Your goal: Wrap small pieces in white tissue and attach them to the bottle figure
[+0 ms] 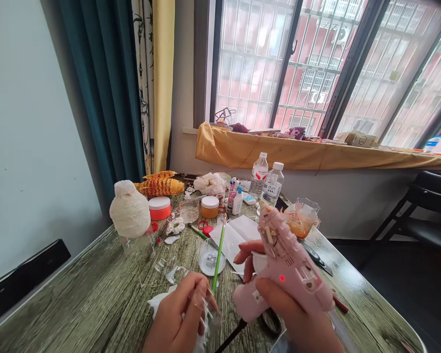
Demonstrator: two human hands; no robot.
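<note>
The right hand (pixel 279 299) is curled round a pink glue gun (pixel 292 260), its nozzle tilted up and a red light lit. Left of the glue gun, the left hand (pixel 182 314) pinches a clear plastic piece (pixel 210 316) between thumb and fingers; its shape is hard to make out. Between the glue gun and that piece, a green brush (pixel 219 255) leans over a clear dish (pixel 210 257) on the surface (pixel 110 289).
</note>
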